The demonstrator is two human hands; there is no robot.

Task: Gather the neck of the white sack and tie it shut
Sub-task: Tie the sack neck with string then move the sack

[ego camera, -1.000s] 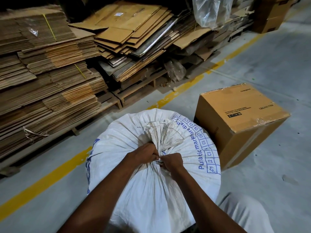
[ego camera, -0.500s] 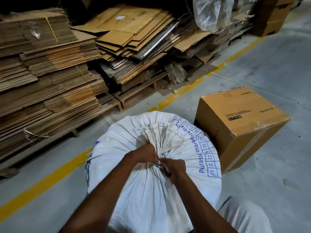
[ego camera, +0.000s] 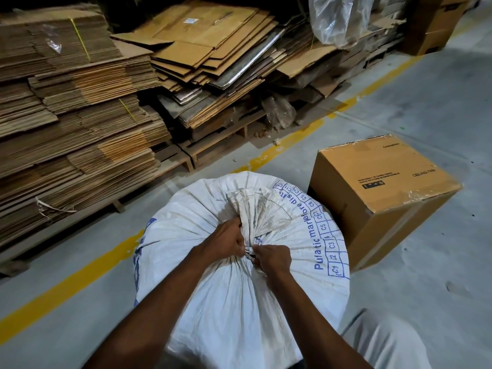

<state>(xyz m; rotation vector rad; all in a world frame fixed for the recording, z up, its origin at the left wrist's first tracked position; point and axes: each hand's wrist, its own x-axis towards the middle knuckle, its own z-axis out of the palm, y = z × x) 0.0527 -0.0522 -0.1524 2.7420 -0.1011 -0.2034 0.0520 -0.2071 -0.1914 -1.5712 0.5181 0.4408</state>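
A full white woven sack with blue print stands on the grey floor right in front of me. Its mouth is bunched into a pleated neck that fans up and away from my hands. My left hand is clenched around the left side of the neck. My right hand pinches the neck from the right, fingertips almost touching the left hand. A small dark-and-white bit of tie shows between the two hands; what it is I cannot tell.
A taped cardboard box stands against the sack's right side. Stacks of flattened cartons on wooden pallets fill the left and back, behind a yellow floor line. A clear plastic bag hangs at the back.
Both hands stay clamped on the neck. The right hand has shifted slightly at the gather, and the head camera has dipped a little, so the scene sits lower in view.
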